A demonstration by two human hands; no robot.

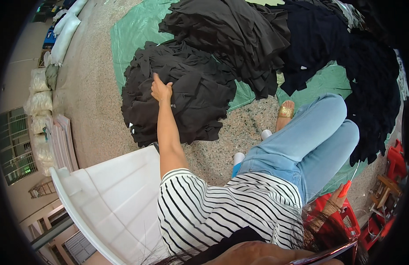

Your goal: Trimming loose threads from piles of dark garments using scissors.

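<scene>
My left arm reaches out to a heap of dark grey-brown garments (191, 95) on the floor. Over the heap's cloth is my left hand (161, 90), index finger stretched out and thumb apart, with nothing visible in it. Down at the lower right, my right hand (333, 204) is closed around the orange-red handle of a tool with a thin metal shaft (344, 189). That shaft points up toward the hanging edge of a navy cloth pile (372, 88). The tool's exact kind cannot be made out.
A larger dark pile (231, 33) and navy cloth lie on a green sheet (136, 28). A white plastic bin (111, 194) stands at my left. Red stools (348, 218) stand at lower right. White cones (238, 158) sit by my legs; stuffed sacks (40, 99) line the left wall.
</scene>
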